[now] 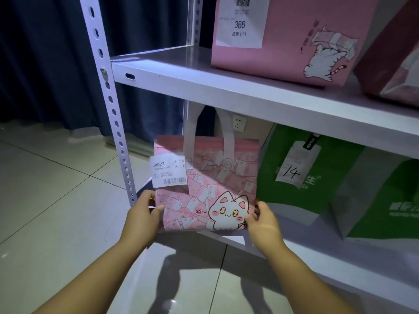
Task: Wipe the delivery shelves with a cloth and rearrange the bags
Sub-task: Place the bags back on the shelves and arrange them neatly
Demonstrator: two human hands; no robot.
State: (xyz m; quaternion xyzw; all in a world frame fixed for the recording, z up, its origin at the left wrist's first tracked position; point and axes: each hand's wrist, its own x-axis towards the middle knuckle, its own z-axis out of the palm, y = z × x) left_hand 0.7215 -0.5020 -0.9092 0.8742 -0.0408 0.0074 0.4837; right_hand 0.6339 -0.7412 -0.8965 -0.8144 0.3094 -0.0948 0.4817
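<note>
Both forearms reach in from the bottom edge, the left grip (145,214) and the right grip (263,220) each clamped on a lower corner of the small pink cat bag (204,184), thumbs on its printed front. White metal shelving fills the rest. The upper shelf (181,80) carries a large pink bag (283,46), and the lower shelf (317,264) holds a green bag (294,189) just beside the cat bag. The cat bag stands upright at the left end of the lower shelf, at its front lip; I cannot tell whether its base rests there. It looks light and soft, likely to buckle, with flat sides that suggest little inside. Hands on the bottom corners should hold it square, whereas lifting by the pale handles (229,143) would let it swing. Its paper label (167,171) lifts at one edge and could tear if rubbed.
</note>
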